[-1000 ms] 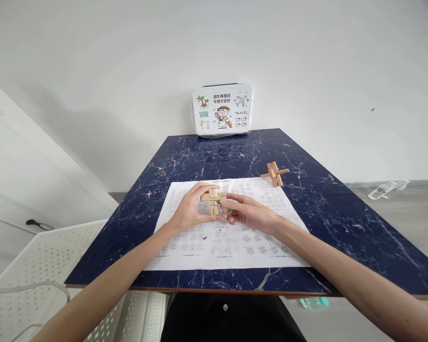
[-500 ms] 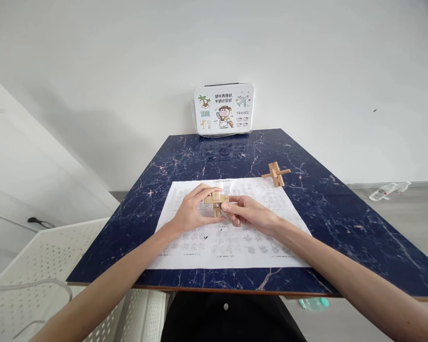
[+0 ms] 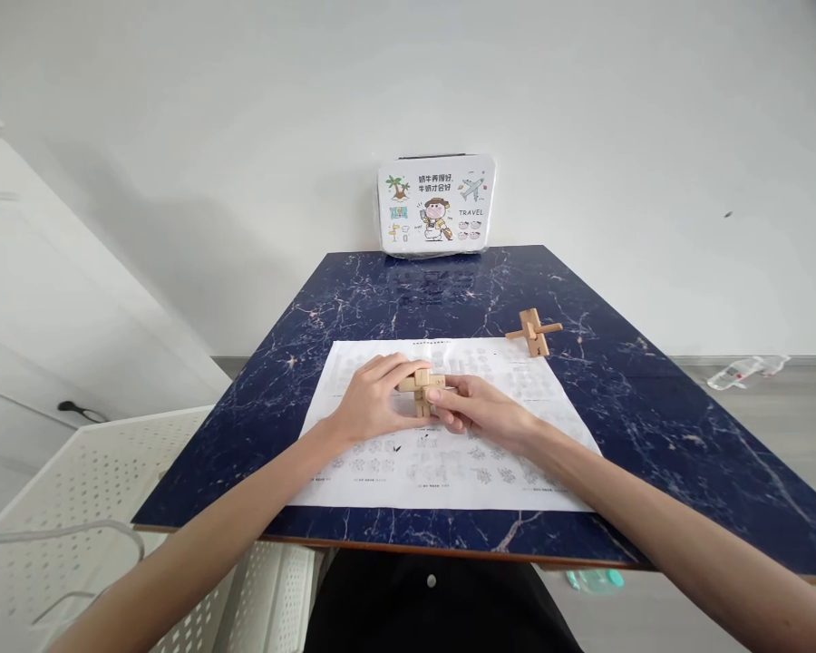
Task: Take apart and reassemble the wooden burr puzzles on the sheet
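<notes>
Between my two hands is a light wooden interlocking puzzle [image 3: 422,381], cross-shaped, held just over the printed sheet [image 3: 374,490]. My left hand [image 3: 374,394] is closed on it from the left, index finger along the top and thumb at the bottom. My right hand [image 3: 480,405] pinches its right side, the thumb pressed on the front face. Parts of the pieces are covered by the fingers. A second wooden puzzle assembly [image 3: 534,333], darker, with a rod through crossed pieces, lies at the sheet's upper right corner.
The dark blue marbled table [image 3: 299,317] meets a white wall. A white case [image 3: 437,204] with cartoon prints leans there at the back. A white perforated rack [image 3: 61,517] with a cable stands at left. Plastic bottles [image 3: 748,370] lie on the floor at right.
The upper block of the puzzle now sits closer against the lower part, and the gap seen between them has shrunk. Both hands keep their hold. The whole view has shifted slightly.
</notes>
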`<state>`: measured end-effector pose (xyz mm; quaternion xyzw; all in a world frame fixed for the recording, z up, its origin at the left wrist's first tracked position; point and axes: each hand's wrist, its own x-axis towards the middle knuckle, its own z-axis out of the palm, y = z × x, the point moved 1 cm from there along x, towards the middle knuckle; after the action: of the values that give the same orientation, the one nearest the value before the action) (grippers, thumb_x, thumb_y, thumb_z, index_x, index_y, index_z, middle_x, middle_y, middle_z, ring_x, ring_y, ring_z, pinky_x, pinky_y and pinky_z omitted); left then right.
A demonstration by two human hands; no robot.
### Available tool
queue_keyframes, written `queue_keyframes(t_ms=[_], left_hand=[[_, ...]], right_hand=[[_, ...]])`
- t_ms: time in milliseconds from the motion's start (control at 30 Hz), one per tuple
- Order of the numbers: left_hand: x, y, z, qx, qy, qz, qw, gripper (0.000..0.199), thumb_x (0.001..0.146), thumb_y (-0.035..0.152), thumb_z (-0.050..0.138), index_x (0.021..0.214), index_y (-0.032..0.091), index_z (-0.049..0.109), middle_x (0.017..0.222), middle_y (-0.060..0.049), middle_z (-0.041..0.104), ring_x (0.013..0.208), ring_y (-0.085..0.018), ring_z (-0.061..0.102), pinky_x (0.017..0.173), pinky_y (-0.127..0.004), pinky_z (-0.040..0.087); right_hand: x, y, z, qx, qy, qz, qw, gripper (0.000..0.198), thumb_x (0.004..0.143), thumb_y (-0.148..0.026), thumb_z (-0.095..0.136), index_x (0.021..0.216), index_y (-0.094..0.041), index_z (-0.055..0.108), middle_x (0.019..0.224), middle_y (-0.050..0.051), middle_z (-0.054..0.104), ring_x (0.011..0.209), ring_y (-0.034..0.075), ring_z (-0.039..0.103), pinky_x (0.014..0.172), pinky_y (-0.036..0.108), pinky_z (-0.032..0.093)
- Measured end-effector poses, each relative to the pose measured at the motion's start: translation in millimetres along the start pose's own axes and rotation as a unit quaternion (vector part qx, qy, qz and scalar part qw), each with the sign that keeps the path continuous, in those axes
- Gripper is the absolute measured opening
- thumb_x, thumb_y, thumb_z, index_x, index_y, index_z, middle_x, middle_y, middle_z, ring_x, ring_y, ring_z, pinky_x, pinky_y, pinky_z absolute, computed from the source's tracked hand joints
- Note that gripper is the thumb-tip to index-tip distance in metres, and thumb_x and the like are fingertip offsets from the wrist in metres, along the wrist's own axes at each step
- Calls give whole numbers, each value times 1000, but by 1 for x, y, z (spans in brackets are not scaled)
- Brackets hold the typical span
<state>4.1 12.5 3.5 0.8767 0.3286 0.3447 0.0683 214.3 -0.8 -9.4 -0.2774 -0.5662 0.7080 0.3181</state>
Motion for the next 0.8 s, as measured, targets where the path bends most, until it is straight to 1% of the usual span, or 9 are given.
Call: queue_keyframes(t_ms=[133, 267, 333, 433, 500, 600, 700, 733, 800], left_hand=[[2, 3, -1, -41, 21, 12, 999, 62, 77, 55, 87, 128, 24, 70, 114, -11, 70, 96, -26, 69, 84, -42, 60], [2, 5, 1, -73, 6, 10, 997, 59, 80, 53, 85, 129, 25, 69, 115, -10, 72, 97, -26, 71, 84, -42, 62], [2, 6, 2, -76, 2, 2, 997, 60, 81, 54, 84, 131, 25, 68, 114, -10, 72, 95, -25, 70, 83, -41, 62], [1, 5, 1, -78, 10, -13, 997, 64, 79, 55, 86, 132, 24, 67, 109, -9, 71, 91, -23, 69, 82, -40, 61], [2, 5, -1, -82, 22, -22, 996, 66, 76, 54, 89, 130, 24, 68, 106, -7, 71, 89, -23, 68, 83, -40, 60], [3, 6, -5, -97, 33, -39, 994, 65, 74, 51, 91, 129, 24, 68, 103, -6, 70, 85, -21, 65, 79, -38, 58], [4, 7, -7, -114, 25, -41, 992, 66, 72, 50, 93, 128, 24, 68, 102, -5, 70, 83, -20, 64, 77, -36, 56], [4, 6, -6, -116, 23, -37, 992, 66, 72, 49, 93, 128, 24, 68, 103, -6, 71, 85, -21, 65, 78, -37, 56], [4, 5, -6, -115, 19, -27, 993, 66, 72, 49, 93, 128, 24, 68, 104, -6, 71, 89, -22, 66, 83, -38, 56]], right_hand=[[-1, 1, 1, -34, 28, 9, 999, 50, 88, -66, 75, 103, -19, 66, 56, -8, 45, 50, 10, 31, 51, 29, 24], [-3, -1, 5, -98, 44, -3, 994, 51, 85, -70, 76, 88, -21, 62, 53, -7, 45, 49, 11, 32, 49, 29, 24], [-4, -3, 7, -122, 51, -6, 991, 53, 85, -74, 73, 87, -21, 62, 52, -6, 46, 48, 11, 33, 49, 29, 24], [-5, -6, 6, -149, 52, -7, 988, 57, 92, -78, 59, 94, -21, 64, 52, -5, 49, 47, 13, 38, 49, 30, 30], [-6, -9, 4, -183, 79, -25, 979, 60, 98, -77, 48, 105, -21, 65, 55, -3, 55, 48, 15, 46, 52, 31, 36], [-8, -11, 0, -299, 161, -109, 934, 54, 101, -70, 48, 121, -22, 61, 64, -1, 61, 54, 17, 52, 57, 33, 40], [-8, -9, -2, -413, 186, -180, 873, 40, 105, -60, 49, 113, -22, 59, 72, 0, 62, 60, 18, 53, 64, 34, 40], [-8, -9, -2, -432, 182, -187, 863, 36, 106, -56, 46, 108, -23, 59, 75, 1, 63, 62, 18, 54, 65, 34, 40], [-7, -8, -1, -442, 168, -180, 863, 33, 108, -51, 42, 99, -23, 57, 78, 2, 64, 64, 18, 55, 66, 34, 39]])
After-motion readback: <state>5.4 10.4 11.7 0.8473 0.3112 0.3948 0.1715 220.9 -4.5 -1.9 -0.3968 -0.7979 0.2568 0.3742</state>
